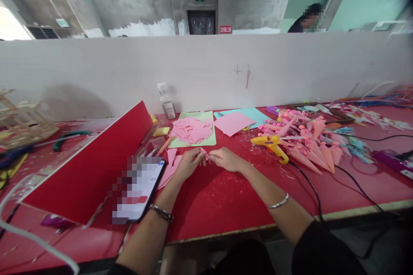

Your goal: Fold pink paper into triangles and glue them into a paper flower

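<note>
Over the red tabletop, my left hand [191, 160] pinches a small pink paper piece [203, 151], its exact shape too small to make out. From the other side my right hand [227, 159] meets it with closed fingers, pressed on the same paper. Just beyond the hands, cut pink paper pieces [192, 130] lie heaped on a light green sheet [209, 141]. Larger pink sheets [232, 123] lie on blue paper [258, 116] behind my right hand. More pink paper [167, 175] is partly hidden by my left hand and forearm.
A yellow glue gun [271, 146] with a black cord lies right, beside piled pink paper cones [309, 142]. Left are a phone [145, 193] and a slanted red board [93, 167]. A white partition [200, 68] bounds the back; a person [306, 19] is beyond it.
</note>
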A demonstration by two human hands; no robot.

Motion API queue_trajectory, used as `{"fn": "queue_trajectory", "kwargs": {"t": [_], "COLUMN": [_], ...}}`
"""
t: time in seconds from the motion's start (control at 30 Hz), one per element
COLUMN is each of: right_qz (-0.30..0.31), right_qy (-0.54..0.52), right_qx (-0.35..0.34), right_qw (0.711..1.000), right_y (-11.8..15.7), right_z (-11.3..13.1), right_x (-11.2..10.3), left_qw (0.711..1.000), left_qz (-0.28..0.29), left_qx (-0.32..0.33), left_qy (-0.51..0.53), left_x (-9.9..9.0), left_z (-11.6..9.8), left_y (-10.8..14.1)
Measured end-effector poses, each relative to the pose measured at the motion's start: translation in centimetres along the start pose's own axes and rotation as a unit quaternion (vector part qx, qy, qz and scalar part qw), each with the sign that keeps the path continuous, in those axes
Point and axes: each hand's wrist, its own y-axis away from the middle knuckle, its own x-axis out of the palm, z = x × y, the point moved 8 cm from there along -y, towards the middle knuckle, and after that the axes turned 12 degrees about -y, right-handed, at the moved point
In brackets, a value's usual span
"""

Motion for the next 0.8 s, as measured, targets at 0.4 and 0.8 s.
{"fn": "queue_trajectory", "kwargs": {"t": [0.4, 0.8], "right_qz": [0.092, -0.05], "right_qy": [-0.208, 0.04], "right_qx": [0.042, -0.046], "right_qw": [0.973, 0.997], "right_y": [0.6, 0.0], "right_z": [-1.4, 0.4], "right_x": [1.3, -0.3], "left_qw": [0.994, 0.999], "left_qz": [0.032, 0.007], "left_qx": [0.035, -0.007], "left_qy": [-0.095, -0.047], "left_x": [0.1, -0.2], "left_z": [-0.9, 0.4], "left_y": [0.3, 0.1]}}
